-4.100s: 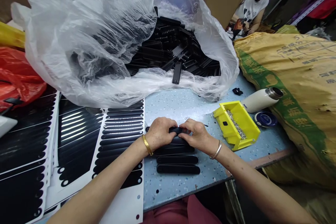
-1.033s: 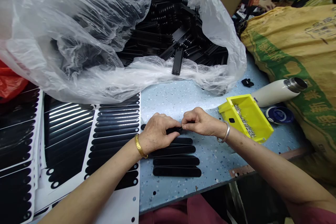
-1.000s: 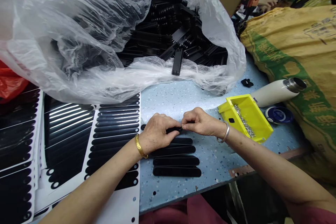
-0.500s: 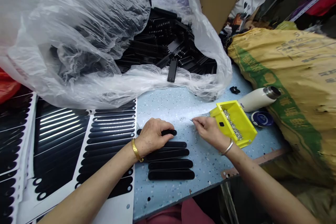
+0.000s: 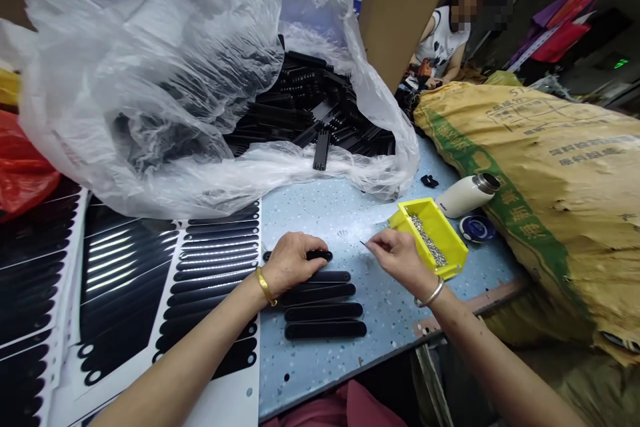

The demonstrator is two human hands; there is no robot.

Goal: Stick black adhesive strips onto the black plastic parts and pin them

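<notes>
My left hand (image 5: 293, 260) is closed over a black strip (image 5: 320, 255), whose rounded end with a small hole shows past the fingertips. The strip is on or just above the blue speckled table (image 5: 320, 380). Below that hand several similar black strips (image 5: 325, 311) lie in a loose column, the upper ones partly under the palm. My right hand (image 5: 397, 257) is pinched on a thin dark pin-like piece (image 5: 363, 243), too small to name surely, its tip pointing left. Close to this hand stands a yellow bin (image 5: 453, 250) holding small silvery metal parts (image 5: 427, 240).
A large clear plastic bag (image 5: 200, 180) full of black plastic pieces (image 5: 300, 100) spreads across the back. Sheets of black strips (image 5: 215, 260) lie at left. A white bottle (image 5: 467, 197), its blue lid (image 5: 477, 229) and a yellow sack (image 5: 560, 167) are at right. A person (image 5: 443, 40) sits behind.
The camera view has tilted up, bringing more of the background and the person into sight. Both hands keep their grips; the right hand looks slightly lower, its thin piece still pointing left.
</notes>
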